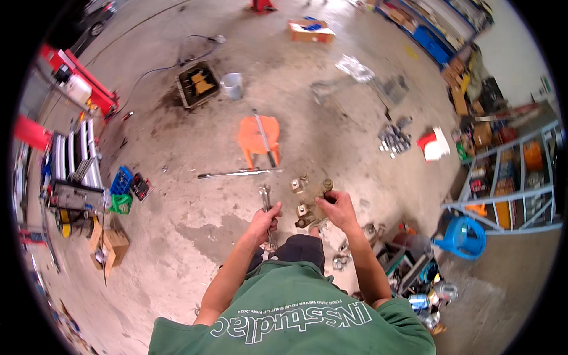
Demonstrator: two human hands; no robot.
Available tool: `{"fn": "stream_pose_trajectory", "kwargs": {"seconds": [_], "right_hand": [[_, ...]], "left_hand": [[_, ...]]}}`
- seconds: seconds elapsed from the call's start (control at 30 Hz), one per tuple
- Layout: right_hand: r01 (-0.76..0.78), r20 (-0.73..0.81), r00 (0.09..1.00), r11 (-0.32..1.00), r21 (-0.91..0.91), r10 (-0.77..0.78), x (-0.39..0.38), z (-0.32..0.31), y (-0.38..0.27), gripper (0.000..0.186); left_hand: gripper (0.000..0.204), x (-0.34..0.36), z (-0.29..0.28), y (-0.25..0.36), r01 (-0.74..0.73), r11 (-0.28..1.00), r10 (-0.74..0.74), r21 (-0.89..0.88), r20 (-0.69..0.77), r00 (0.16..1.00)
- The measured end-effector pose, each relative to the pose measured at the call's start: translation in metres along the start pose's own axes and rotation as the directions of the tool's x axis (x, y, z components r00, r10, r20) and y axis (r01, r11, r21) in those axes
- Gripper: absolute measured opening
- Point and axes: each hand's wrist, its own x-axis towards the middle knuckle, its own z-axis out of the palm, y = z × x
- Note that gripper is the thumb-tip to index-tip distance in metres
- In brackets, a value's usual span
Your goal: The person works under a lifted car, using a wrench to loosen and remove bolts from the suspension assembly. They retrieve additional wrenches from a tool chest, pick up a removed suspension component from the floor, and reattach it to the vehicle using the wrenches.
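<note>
The left hand's (pixel 261 228) grip is wrapped around shiny wrenches (pixel 265 199) and the right hand's (pixel 339 211) grip pinches a round-topped metal part (pixel 327 185), both closer than the near edge of the orange stool (pixel 248 135), where a long metal bar (pixel 263 133) lies, with dirty metal lumps (pixel 303 211) on the floor (pixel 183 198) between the hands.

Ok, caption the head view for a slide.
Left hand holding wrenches, right hand gripping a metal part, with an orange stool ahead.
</note>
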Motion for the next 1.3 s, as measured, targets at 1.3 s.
{"fn": "stream_pose_trajectory", "kwargs": {"seconds": [1.3], "right_hand": [[-0.009,0.754,0.577,0.920,0.391,-0.315,0.370,0.591,-0.522,0.027]], "left_hand": [[0.027,-0.072,-0.622,0.491,-0.528,0.530,0.380,-0.663,-0.371,0.848]]}}
